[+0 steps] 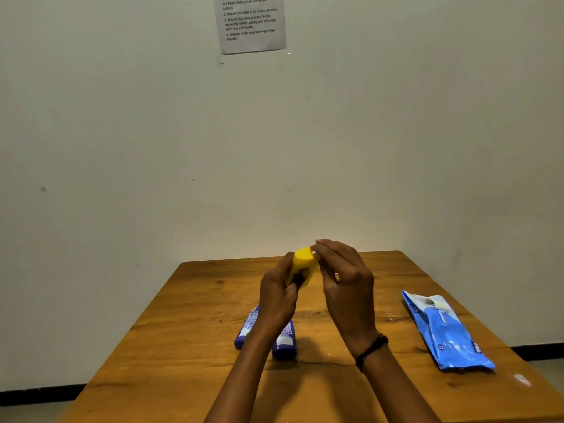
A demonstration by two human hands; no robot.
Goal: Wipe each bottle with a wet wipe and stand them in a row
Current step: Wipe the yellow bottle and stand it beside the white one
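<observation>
You have one yellow bottle in the air above the far half of the table, raised in front of you with its flat end turned toward the camera. Two purple bottles lie on their sides on the wood nearer to you, close together; your left forearm crosses over them and hides their upper parts, so only the lower ends of both show. That makes three bottles in all, none of them standing.

Your left hand is wrapped around the yellow bottle from the left, fingers closed on its body. Your right hand is up against the bottle's right side with the fingertips curled onto its top edge. A small bit of white shows at those fingertips, but you cannot tell whether it is a wipe. The two hands are close together, both on the bottle.

One blue pack of wipes lies flat to your right, well apart from the bottles. A dark band circles your right wrist. One printed sheet of paper hangs on the wall behind the table.
</observation>
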